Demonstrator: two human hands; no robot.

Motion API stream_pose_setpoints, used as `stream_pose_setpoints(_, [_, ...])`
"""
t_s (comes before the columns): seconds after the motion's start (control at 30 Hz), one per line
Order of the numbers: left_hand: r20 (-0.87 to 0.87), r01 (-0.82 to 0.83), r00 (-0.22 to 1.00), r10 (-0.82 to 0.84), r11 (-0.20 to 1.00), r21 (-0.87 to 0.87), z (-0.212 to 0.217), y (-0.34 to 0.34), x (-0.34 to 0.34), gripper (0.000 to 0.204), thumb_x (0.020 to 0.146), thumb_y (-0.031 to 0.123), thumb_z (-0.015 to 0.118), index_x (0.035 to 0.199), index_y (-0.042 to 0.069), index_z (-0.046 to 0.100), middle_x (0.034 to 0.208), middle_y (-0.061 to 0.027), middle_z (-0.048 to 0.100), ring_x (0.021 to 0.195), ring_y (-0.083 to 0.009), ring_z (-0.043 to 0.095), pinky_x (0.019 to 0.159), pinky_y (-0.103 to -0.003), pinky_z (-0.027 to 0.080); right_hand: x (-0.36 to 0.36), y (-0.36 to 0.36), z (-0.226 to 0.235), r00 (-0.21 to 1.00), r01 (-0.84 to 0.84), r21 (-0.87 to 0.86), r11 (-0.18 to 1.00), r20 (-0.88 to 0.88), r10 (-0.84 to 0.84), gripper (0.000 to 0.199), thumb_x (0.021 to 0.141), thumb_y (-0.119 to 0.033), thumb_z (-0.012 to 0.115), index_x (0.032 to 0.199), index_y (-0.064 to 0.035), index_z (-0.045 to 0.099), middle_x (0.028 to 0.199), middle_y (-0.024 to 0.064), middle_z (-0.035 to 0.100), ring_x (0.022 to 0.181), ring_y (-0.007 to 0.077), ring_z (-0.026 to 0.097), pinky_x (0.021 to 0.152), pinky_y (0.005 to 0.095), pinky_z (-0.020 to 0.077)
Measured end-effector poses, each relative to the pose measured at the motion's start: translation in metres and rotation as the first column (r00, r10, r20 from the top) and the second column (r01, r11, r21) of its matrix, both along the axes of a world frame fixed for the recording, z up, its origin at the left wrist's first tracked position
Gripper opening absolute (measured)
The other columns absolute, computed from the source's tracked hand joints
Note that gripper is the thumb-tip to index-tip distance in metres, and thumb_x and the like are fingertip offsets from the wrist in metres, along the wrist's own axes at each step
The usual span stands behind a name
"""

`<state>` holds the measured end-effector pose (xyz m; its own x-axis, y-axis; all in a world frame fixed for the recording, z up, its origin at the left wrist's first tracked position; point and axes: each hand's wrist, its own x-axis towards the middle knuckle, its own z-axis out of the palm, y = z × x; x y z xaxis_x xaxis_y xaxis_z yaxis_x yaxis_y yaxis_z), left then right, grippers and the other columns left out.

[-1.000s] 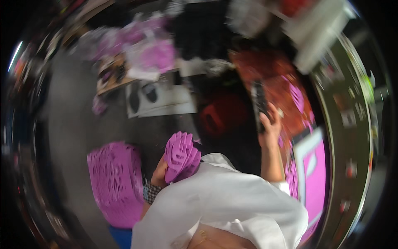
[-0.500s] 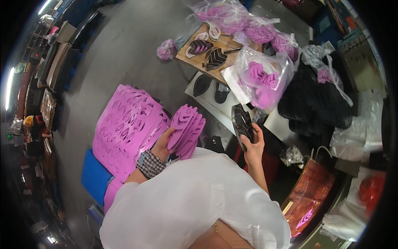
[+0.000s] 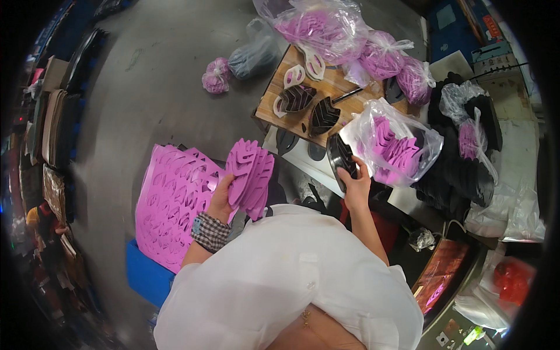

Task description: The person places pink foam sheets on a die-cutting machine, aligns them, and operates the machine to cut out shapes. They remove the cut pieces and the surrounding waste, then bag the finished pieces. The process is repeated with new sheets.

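My left hand (image 3: 220, 198) grips a fanned stack of pink foam cut-outs (image 3: 251, 175) held upright in front of my white shirt. My right hand (image 3: 356, 185) holds a stack of black cut-out pieces (image 3: 341, 158) near an open clear bag of pink foam pieces (image 3: 396, 149). Beside my left hand, a pile of pink foam sheets with cut-out holes (image 3: 172, 201) leans on a blue box (image 3: 146, 274).
A wooden board (image 3: 329, 96) carries black and white cut-out shapes. Tied bags of pink pieces (image 3: 326, 26) lie behind it, a small one (image 3: 216, 76) on the grey floor. Black pieces in bags (image 3: 466, 146) pile up at right. Stacked sheets (image 3: 49, 111) line the left edge.
The view has swung and settled from a blur onto the work area. Both hands keep their stacks; the right hand with the black pieces has come close to the open bag.
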<state>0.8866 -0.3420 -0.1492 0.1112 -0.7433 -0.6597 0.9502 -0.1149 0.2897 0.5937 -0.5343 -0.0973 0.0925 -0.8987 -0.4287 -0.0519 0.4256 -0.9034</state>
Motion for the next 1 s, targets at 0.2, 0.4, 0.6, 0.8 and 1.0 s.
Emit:
stream_pose_setpoints(0.2, [0.120,0.037,0.992,-0.041,0.999,0.040,-0.015,-0.022,0.053,0.041,0.095,0.021,0.055,0.128,-0.004,0.052,0.120,-0.0156,0.064,0.104,-0.0252,0.065,0.093,-0.037,0.053,0.083,-0.064,-0.033,0.991,-0.023,-0.236,0.972,-0.133,-0.009,0.054,0.080,0.001,0.073,0.128,0.0012,0.050,0.103,0.0094,0.064,0.087,0.0138,0.061,0.077,0.0247,0.0500])
stream_pose_setpoints(0.4, [0.245,0.065,0.967,-0.068,0.998,0.023,-0.015,-0.035,0.054,0.043,0.093,0.021,0.057,0.128,-0.005,0.051,0.119,-0.0159,0.064,0.104,-0.0236,0.065,0.090,-0.034,0.054,0.175,-0.120,-0.092,0.977,-0.014,-0.377,0.926,-0.201,-0.067,0.066,0.072,-0.016,0.082,0.128,-0.0010,0.050,0.117,0.0139,0.060,0.107,0.0219,0.059,0.094,0.0327,0.0450])
stream_pose_setpoints(0.6, [0.213,0.117,0.967,-0.140,0.986,0.117,-0.009,-0.038,0.064,0.060,0.092,0.010,0.058,0.146,0.004,0.031,0.139,-0.0131,0.048,0.123,-0.0239,0.052,0.104,-0.037,0.045,0.185,-0.122,-0.106,0.752,-0.381,-0.450,0.808,-0.659,-0.012,0.080,0.073,-0.033,0.079,0.137,0.0002,0.042,0.124,0.0271,0.052,0.116,0.0441,0.049,0.101,0.0480,0.0390])
stream_pose_setpoints(0.8, [0.264,0.146,0.948,-0.177,0.980,0.133,-0.012,-0.049,0.076,0.058,0.092,0.008,0.054,0.146,0.004,0.032,0.140,-0.0132,0.047,0.124,-0.0252,0.051,0.104,-0.037,0.044,0.162,-0.123,-0.085,0.693,-0.484,-0.445,0.754,-0.721,0.020,0.073,0.081,-0.045,0.070,0.135,-0.0012,0.047,0.130,0.0291,0.050,0.120,0.0450,0.047,0.103,0.0467,0.0390])
stream_pose_setpoints(1.0, [0.434,0.414,0.809,-0.396,0.908,0.057,0.000,-0.117,0.055,0.059,0.089,0.010,0.055,0.144,0.001,0.035,0.141,-0.0129,0.047,0.127,-0.0255,0.049,0.108,-0.036,0.040,0.057,-0.051,-0.044,0.817,-0.346,-0.434,0.832,-0.576,0.040,0.036,0.083,-0.028,0.069,0.110,-0.0043,0.064,0.108,0.0177,0.065,0.102,0.0351,0.062,0.089,0.0419,0.0506])
